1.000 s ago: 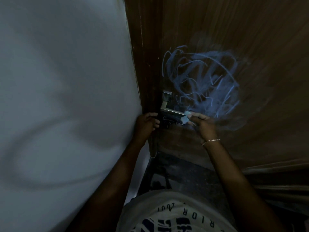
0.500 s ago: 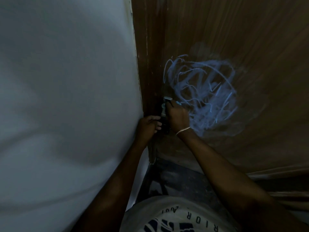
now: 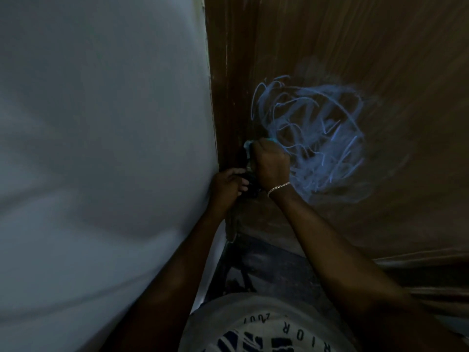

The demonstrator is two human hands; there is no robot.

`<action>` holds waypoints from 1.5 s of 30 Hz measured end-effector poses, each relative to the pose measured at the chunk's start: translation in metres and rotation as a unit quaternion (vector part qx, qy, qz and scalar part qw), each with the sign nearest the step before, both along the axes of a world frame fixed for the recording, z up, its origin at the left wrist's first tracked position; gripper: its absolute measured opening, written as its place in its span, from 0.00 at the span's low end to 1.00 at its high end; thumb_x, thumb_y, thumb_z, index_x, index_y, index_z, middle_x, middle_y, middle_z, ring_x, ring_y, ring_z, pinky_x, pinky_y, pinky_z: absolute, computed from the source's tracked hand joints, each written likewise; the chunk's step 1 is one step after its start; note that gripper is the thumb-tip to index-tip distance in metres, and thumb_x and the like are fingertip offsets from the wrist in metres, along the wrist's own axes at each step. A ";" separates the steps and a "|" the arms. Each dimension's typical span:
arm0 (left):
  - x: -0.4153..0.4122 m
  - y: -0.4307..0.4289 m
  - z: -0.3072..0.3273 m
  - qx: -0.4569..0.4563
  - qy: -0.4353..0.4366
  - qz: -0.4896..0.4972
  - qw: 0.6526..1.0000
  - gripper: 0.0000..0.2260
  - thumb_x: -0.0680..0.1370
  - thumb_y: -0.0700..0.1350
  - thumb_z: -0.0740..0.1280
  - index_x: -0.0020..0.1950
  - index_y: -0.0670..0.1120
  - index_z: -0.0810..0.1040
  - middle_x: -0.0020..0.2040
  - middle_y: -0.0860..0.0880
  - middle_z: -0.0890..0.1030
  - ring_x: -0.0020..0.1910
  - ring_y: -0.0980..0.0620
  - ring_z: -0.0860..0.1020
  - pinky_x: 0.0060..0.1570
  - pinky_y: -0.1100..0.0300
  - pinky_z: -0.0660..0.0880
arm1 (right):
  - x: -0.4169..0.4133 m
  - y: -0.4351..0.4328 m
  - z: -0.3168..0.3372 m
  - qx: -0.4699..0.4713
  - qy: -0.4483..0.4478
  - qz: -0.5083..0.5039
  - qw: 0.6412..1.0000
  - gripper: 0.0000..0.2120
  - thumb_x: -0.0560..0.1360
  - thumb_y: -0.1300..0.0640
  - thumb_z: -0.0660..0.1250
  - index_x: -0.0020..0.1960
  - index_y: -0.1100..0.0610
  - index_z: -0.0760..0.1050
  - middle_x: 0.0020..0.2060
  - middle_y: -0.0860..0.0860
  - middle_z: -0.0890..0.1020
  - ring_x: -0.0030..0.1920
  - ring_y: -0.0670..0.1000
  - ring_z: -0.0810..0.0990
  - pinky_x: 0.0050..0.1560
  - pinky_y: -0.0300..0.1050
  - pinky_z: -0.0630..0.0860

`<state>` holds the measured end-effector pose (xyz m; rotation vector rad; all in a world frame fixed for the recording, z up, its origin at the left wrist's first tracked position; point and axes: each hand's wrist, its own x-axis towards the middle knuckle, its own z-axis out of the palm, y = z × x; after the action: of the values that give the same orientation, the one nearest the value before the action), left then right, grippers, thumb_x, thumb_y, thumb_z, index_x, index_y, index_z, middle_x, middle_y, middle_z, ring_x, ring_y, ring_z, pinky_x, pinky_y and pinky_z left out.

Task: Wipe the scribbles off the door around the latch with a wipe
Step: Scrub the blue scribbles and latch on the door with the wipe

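Head view: the right hand (image 3: 270, 163) is seen clenched into a fist against the door (image 3: 380, 59), and a pale scrap of the wipe (image 3: 248, 146) is glimpsed poking out at the top of the knuckles, so the wipe is held bunched inside closed fingers. The latch (image 3: 247, 174) is almost wholly hidden behind that fist; only a dark sliver is made out. A bracelet (image 3: 278, 188) is worn on that wrist.

1 second ago the fist was low, just below and right of the latch, with the metal plate in plain sight; half a second ago it had been carried up over the latch, and now it is pressed a touch higher, at the upper left corner of the scribbles (image 3: 312, 138). Very little blue has been lifted by that pass: the tangle to the right of the latch is still dense, with only a faint smear around its edges. Most of the job is judged to be ahead.

The left hand (image 3: 228, 184) is kept curled just left of the latch, at the door's edge beside the white wall (image 3: 101, 148), fingers bent; whether anything is gripped there cannot be told.
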<state>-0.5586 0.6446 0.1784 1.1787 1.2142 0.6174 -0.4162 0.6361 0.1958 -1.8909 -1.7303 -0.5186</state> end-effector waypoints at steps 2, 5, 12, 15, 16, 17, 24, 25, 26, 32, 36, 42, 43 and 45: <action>0.002 -0.001 0.001 -0.002 -0.002 0.001 1.000 0.15 0.81 0.35 0.62 0.65 0.47 0.79 0.41 0.50 0.83 0.37 0.55 0.80 0.36 0.66 0.75 | -0.003 -0.003 -0.005 -0.031 -0.014 0.007 0.999 0.05 0.77 0.58 0.69 0.51 0.58 0.80 0.45 0.54 0.83 0.42 0.54 0.82 0.34 0.45 0.75; 0.001 0.000 0.000 -0.004 -0.002 -0.011 1.000 0.17 0.81 0.35 0.62 0.67 0.48 0.78 0.42 0.51 0.83 0.37 0.55 0.80 0.36 0.66 0.75 | 0.008 -0.018 -0.007 -0.056 0.000 0.007 0.998 0.04 0.77 0.60 0.67 0.50 0.59 0.79 0.44 0.55 0.82 0.42 0.55 0.82 0.35 0.46 0.76; 0.003 0.000 0.002 -0.001 -0.002 -0.016 1.000 0.15 0.81 0.35 0.62 0.65 0.44 0.79 0.41 0.51 0.83 0.37 0.54 0.79 0.39 0.63 0.75 | -0.006 0.009 0.022 -0.020 0.026 0.007 0.999 0.08 0.79 0.59 0.63 0.54 0.59 0.80 0.48 0.55 0.81 0.44 0.53 0.80 0.39 0.42 0.73; 0.003 0.002 0.003 0.003 0.000 -0.021 1.000 0.14 0.82 0.36 0.62 0.65 0.44 0.79 0.41 0.51 0.83 0.37 0.55 0.79 0.39 0.63 0.75 | -0.010 0.000 0.014 -0.035 0.032 -0.013 0.999 0.08 0.79 0.61 0.64 0.55 0.60 0.79 0.52 0.56 0.81 0.47 0.54 0.80 0.40 0.44 0.75; 0.001 0.002 0.002 0.005 0.003 -0.025 1.000 0.14 0.82 0.36 0.62 0.65 0.44 0.79 0.42 0.51 0.82 0.37 0.55 0.79 0.39 0.63 0.75 | -0.009 -0.003 0.012 -0.031 0.043 -0.028 0.998 0.07 0.79 0.61 0.65 0.54 0.60 0.79 0.52 0.56 0.81 0.47 0.53 0.80 0.39 0.44 0.76; -0.001 0.002 0.002 0.007 0.005 -0.030 1.000 0.14 0.82 0.35 0.61 0.65 0.44 0.79 0.42 0.51 0.82 0.38 0.55 0.79 0.39 0.64 0.75 | -0.007 -0.005 0.010 -0.024 0.052 -0.039 0.998 0.07 0.79 0.60 0.65 0.54 0.60 0.79 0.50 0.56 0.81 0.45 0.53 0.80 0.39 0.44 0.76; -0.008 0.001 -0.001 0.014 0.014 -0.024 1.000 0.14 0.82 0.35 0.61 0.65 0.44 0.80 0.43 0.50 0.82 0.39 0.55 0.80 0.39 0.64 0.75 | -0.002 -0.018 0.002 0.004 0.209 -0.067 0.976 0.05 0.77 0.65 0.65 0.50 0.60 0.78 0.39 0.55 0.82 0.38 0.54 0.81 0.35 0.42 0.71; -0.007 0.001 0.000 0.015 0.016 -0.026 0.999 0.15 0.82 0.35 0.60 0.65 0.44 0.80 0.43 0.50 0.82 0.39 0.55 0.80 0.39 0.64 0.75 | -0.004 -0.018 0.000 -0.012 0.225 -0.079 0.971 0.05 0.78 0.64 0.64 0.51 0.60 0.78 0.39 0.55 0.81 0.38 0.54 0.81 0.35 0.42 0.70; -0.007 0.001 0.000 0.017 0.015 -0.025 0.999 0.15 0.82 0.35 0.60 0.65 0.44 0.80 0.43 0.50 0.83 0.38 0.55 0.80 0.39 0.64 0.75 | -0.005 -0.019 -0.005 -0.039 0.232 -0.088 0.968 0.06 0.78 0.63 0.63 0.54 0.60 0.77 0.41 0.56 0.82 0.40 0.55 0.81 0.36 0.43 0.71; -0.008 0.002 -0.002 0.018 0.006 -0.020 1.000 0.13 0.83 0.37 0.61 0.64 0.45 0.80 0.43 0.51 0.83 0.38 0.55 0.80 0.39 0.64 0.75 | 0.000 -0.020 -0.009 -0.060 0.287 -0.092 0.951 0.05 0.79 0.63 0.65 0.48 0.58 0.79 0.39 0.52 0.81 0.38 0.48 0.79 0.36 0.33 0.71; -0.008 0.001 -0.006 0.014 0.007 -0.022 1.000 0.13 0.83 0.37 0.61 0.64 0.44 0.80 0.43 0.50 0.83 0.39 0.54 0.80 0.41 0.63 0.75 | 0.000 -0.019 -0.004 -0.057 0.293 -0.090 0.950 0.05 0.78 0.64 0.65 0.45 0.57 0.79 0.36 0.47 0.77 0.35 0.44 0.75 0.35 0.27 0.63; -0.006 0.003 -0.010 0.007 0.007 -0.028 1.000 0.13 0.83 0.37 0.61 0.64 0.43 0.80 0.43 0.50 0.83 0.38 0.54 0.80 0.39 0.64 0.75 | 0.002 -0.013 -0.001 -0.067 0.293 -0.110 0.948 0.05 0.77 0.63 0.67 0.43 0.57 0.79 0.34 0.47 0.77 0.31 0.40 0.72 0.32 0.28 0.63; -0.006 0.003 -0.010 0.007 0.007 -0.026 1.000 0.12 0.83 0.37 0.61 0.64 0.43 0.80 0.43 0.50 0.83 0.38 0.55 0.80 0.39 0.64 0.75 | 0.002 -0.014 -0.003 -0.080 0.290 -0.107 0.948 0.04 0.77 0.63 0.67 0.44 0.58 0.79 0.35 0.49 0.79 0.33 0.42 0.74 0.33 0.30 0.66; -0.005 0.003 -0.010 0.007 0.010 -0.022 1.000 0.12 0.83 0.38 0.61 0.63 0.44 0.80 0.43 0.49 0.83 0.38 0.55 0.81 0.39 0.64 0.75 | 0.003 -0.013 -0.007 -0.116 0.293 -0.116 0.942 0.03 0.78 0.63 0.66 0.47 0.60 0.79 0.40 0.53 0.81 0.39 0.49 0.79 0.36 0.38 0.72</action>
<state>-0.5639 0.6477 0.1683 1.2227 1.1990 0.5836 -0.4130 0.6235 0.1888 -2.1407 -1.2225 0.1779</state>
